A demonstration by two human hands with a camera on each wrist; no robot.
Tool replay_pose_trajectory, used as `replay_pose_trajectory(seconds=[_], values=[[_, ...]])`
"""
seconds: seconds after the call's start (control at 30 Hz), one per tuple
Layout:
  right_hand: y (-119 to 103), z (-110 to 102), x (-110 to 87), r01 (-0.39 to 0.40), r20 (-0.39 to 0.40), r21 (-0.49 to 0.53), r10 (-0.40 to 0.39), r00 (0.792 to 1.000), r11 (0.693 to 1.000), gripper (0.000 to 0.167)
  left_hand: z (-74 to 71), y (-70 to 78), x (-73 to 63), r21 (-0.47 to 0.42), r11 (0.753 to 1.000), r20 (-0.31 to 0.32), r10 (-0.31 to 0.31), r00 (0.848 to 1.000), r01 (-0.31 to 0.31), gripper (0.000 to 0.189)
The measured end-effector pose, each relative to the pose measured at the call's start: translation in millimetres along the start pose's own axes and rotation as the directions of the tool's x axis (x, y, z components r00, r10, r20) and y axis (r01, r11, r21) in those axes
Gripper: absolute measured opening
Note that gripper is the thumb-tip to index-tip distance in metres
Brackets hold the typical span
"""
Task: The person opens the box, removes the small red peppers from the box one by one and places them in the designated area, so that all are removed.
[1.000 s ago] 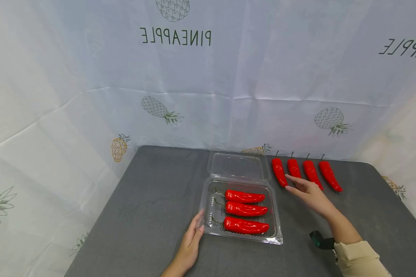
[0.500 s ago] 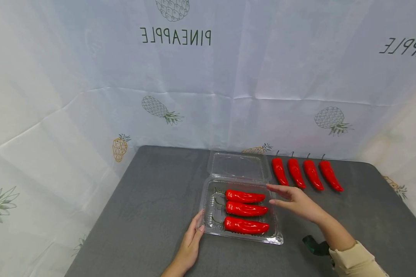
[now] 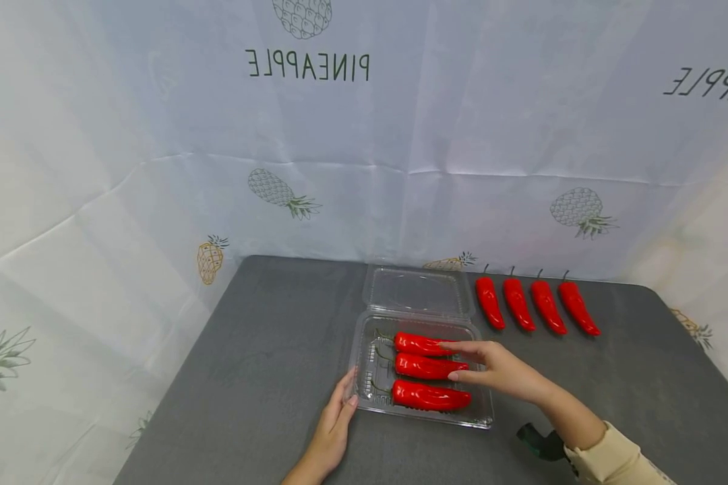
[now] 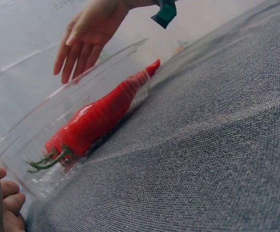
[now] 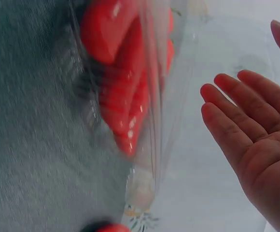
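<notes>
Three red chili peppers (image 3: 423, 367) lie side by side in a clear plastic clamshell container (image 3: 364, 397), their green stems to the left. My left hand (image 3: 334, 421) grips the container's near left side, thumb at the rim; in the left wrist view its curled fingers (image 4: 12, 198) show at the container's end. Over the container's right half hovers my right hand (image 3: 503, 369), fingers extended and nothing held, overlapping the tips of two peppers in the head view. The right wrist view shows its palm (image 5: 260, 140) beside the clear wall with relaxed, straight fingers.
The clear lid (image 3: 417, 291) lies folded back behind the container. Several more red peppers (image 3: 518, 304) lie in a row at the back right of the grey table (image 3: 267, 357). A pineapple-print curtain (image 3: 352, 222) hangs behind. A dark green band (image 3: 540, 441) is at the right wrist.
My right hand has moved left and toward me, from beside the row of peppers to above the container. The left hand and the peppers have stayed in place.
</notes>
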State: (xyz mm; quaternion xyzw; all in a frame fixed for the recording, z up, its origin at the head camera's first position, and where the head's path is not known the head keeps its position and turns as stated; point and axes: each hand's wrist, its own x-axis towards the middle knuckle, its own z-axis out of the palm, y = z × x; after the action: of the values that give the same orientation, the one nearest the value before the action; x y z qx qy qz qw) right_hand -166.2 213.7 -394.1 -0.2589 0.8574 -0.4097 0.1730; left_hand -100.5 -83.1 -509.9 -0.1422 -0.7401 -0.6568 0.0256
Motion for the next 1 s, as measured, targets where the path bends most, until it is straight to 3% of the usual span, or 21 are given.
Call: replay_pose_trajectory(seconds=[0.23, 0.5, 1.0], values=[[-9, 9, 7.3, -0.022, 0.103, -0.005, 0.023, 0.994, 1.0, 0.056, -0.1, 2.4, -0.8, -0.003, 1.0, -0.006, -0.02, 1.0, 0.02, 0.044], [-11, 19, 17.1, 0.028, 0.227, -0.06, -0.014, 0.974, 0.998, 0.052, -0.4, 1.5, -0.7, 0.003, 1.0, -0.01, -0.01, 1.0, 0.01, 0.043], [-9, 33, 26.2, 0.034, 0.297, -0.164, 0.017, 0.955, 0.986, 0.041, -0.8, 2.1, -0.6, 0.002, 0.999, 0.0, -0.042, 0.999, 0.042, 0.044]])
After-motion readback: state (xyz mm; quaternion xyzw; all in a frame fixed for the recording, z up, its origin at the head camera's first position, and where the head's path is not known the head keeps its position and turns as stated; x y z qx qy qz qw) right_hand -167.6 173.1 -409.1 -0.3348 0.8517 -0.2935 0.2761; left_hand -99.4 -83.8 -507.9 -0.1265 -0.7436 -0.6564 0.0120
